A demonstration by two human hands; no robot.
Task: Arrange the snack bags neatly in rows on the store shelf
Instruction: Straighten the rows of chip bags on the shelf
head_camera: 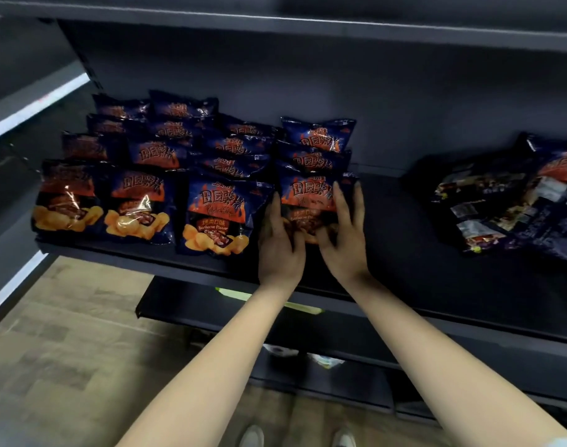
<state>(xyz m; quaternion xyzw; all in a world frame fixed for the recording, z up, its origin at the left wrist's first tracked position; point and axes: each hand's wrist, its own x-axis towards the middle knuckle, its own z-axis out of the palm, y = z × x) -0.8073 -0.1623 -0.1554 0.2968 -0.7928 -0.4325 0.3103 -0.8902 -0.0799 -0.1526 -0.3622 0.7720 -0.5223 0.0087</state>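
Observation:
Dark blue barbecue chip bags stand in several rows on the black shelf (404,253). The front bag of the rightmost row (308,196) is held between both hands. My left hand (280,240) presses its left edge and my right hand (343,233) grips its right side and lower front. To its left stands another front bag (219,211). Two more front bags (137,204) (66,198) stand further left. Behind the held bag, two bags (317,133) stand in the same row.
A loose heap of the same bags (514,201) lies flat at the shelf's right. An upper shelf (308,24) hangs overhead. Lower shelves (340,343) project below, with a green label strip (237,293). Wooden floor (66,350) lies to the left, and my shoes (253,437) show below.

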